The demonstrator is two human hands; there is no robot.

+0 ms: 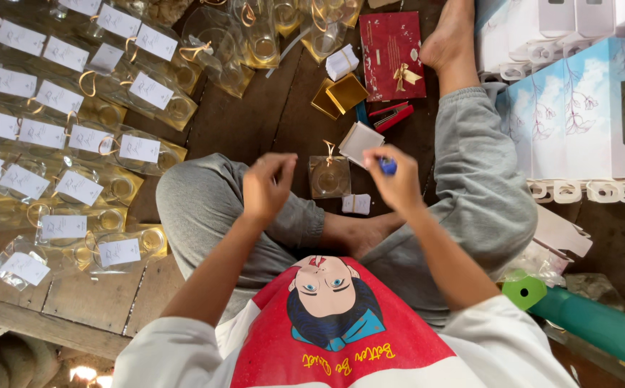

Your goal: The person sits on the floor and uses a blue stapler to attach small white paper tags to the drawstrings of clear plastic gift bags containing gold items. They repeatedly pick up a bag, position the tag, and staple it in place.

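- While the person sits cross-legged on the wooden floor [255,122], both hands hover above the lap, close together but not touching.
- The right hand [397,183] pinches a small blue object [388,166], perhaps a pen cap or marker end, between thumb and fingertips, so it sits ready for fine work.
- The left hand [265,188] is loosely curled with fingers narrow; whether it holds anything cannot be told.
- Just beyond the hands, at twelve o'clock, a clear wrapped glass [329,176] with a gold ribbon lies within easy reach.
- A white card stack [360,141] lies beside it at one o'clock.
- At ten o'clock, tagged wrapped glasses [75,144] lie in rows, seemingly kept apart as finished pieces.
- At two o'clock, pale floral boxes [578,108] stand stacked together.
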